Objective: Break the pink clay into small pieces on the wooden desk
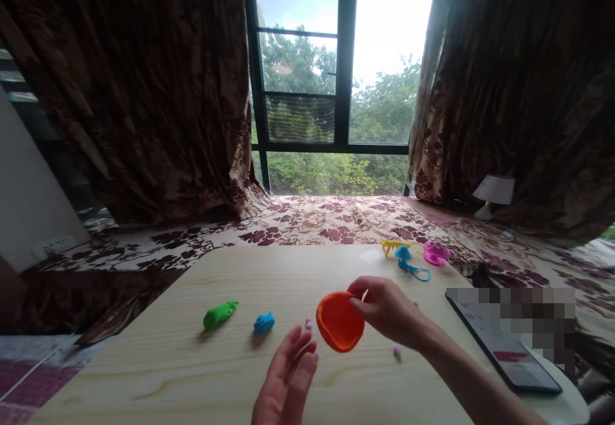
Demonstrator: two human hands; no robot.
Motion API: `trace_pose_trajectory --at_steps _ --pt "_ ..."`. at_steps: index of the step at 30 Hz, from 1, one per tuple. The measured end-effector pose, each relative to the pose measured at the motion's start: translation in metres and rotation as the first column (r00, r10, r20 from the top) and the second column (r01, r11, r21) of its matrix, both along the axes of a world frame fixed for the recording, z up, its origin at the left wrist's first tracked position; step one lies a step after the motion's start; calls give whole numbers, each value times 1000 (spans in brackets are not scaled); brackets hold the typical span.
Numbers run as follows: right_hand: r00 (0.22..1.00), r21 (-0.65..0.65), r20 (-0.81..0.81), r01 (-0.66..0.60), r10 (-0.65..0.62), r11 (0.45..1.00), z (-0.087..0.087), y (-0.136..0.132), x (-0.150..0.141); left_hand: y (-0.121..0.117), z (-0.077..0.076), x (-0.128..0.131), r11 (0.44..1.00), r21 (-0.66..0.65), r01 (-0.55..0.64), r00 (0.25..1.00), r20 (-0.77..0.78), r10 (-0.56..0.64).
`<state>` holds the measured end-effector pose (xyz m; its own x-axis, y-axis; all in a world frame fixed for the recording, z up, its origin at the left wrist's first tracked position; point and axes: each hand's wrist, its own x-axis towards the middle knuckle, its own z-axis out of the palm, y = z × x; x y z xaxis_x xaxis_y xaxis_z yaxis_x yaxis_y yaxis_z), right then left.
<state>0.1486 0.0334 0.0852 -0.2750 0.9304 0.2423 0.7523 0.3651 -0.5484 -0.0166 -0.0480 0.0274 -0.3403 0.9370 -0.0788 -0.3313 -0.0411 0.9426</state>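
An orange bowl-shaped piece [340, 324], which looks like modelling clay, is pinched at its upper right rim by my right hand [384, 306]. Its hollow side faces me. Lower left of it, my left hand [288, 374] is raised with fingers stretched out and holds nothing. Small pink bits [308, 324] lie behind the left fingertips, and another pink bit [396, 351] sits below my right wrist. Left of the hands are a blue lump [264, 322] and a green lump [220, 315] on the table.
On the light wooden table [168, 348], a yellow piece [396, 246], a blue mushroom-like piece [404, 255] and a pink piece [436, 253] stand at the back right. A tablet-like device [509, 354] lies along the right edge. Beyond are a lamp [494, 191] and a window.
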Motion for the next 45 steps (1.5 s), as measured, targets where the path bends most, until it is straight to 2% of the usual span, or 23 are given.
trace_pose_trajectory --at_steps 2,5,8,11,16,20,24,28,31,34,39,42,45 --pt "986 -4 -159 -41 40 999 -6 -32 -4 -6 3 13 997 37 71 996 41 -73" --pt "950 31 -305 -62 68 998 -19 -69 -9 -20 2 22 991 37 130 991 -36 -129" --pt "924 91 -368 -81 109 993 -29 -90 -11 -34 0 23 994 15 108 974 -200 -103" --pt "899 127 -407 -121 163 984 -33 -101 -11 -45 1 24 997 47 66 943 -328 -47" --pt "892 154 -412 -132 185 979 -35 -112 -7 -53 6 24 994 80 69 849 -528 -17" --pt "887 165 -413 -152 209 974 -34 -116 -3 -56 9 24 994 75 83 816 -577 -24" --pt "887 198 -401 -159 228 967 -32 -117 1 -57 14 28 988 130 80 802 -597 14" --pt "886 202 -401 -162 233 966 -36 -116 5 -56 14 32 983 129 134 811 -583 -34" --pt "874 161 -450 -121 182 979 -43 -117 9 -54 10 32 992 82 96 857 -513 -40" --pt "872 147 -463 -103 161 984 -48 -117 13 -53 8 32 990 33 140 891 -439 -112" --pt "870 180 -441 -154 220 972 -43 -116 14 -56 11 34 979 4 202 862 -475 -176" --pt "871 187 -429 -172 238 967 -40 -116 16 -56 12 35 978 29 205 833 -529 -159" --pt "870 168 -446 -148 209 975 -41 -117 19 -56 13 35 983 52 177 839 -530 -123"
